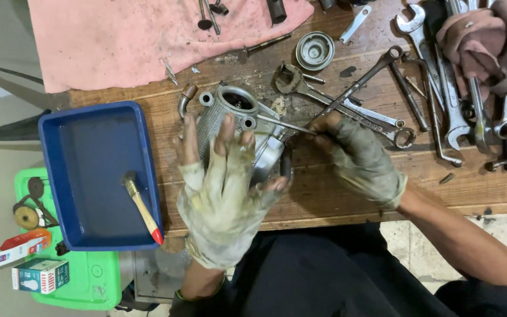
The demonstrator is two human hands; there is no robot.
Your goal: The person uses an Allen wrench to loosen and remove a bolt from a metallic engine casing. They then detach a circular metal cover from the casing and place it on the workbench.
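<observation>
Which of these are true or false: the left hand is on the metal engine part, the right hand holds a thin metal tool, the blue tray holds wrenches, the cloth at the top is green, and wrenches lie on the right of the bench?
1. The left hand rests on the ribbed metal engine part. True.
2. The right hand holds a thin metal tool pointed at that part. True.
3. The blue tray holds wrenches. False: it holds a paintbrush with a red-tipped handle.
4. The cloth at the top is green. False: it is pink.
5. Wrenches lie on the right of the wooden bench. True.
</observation>
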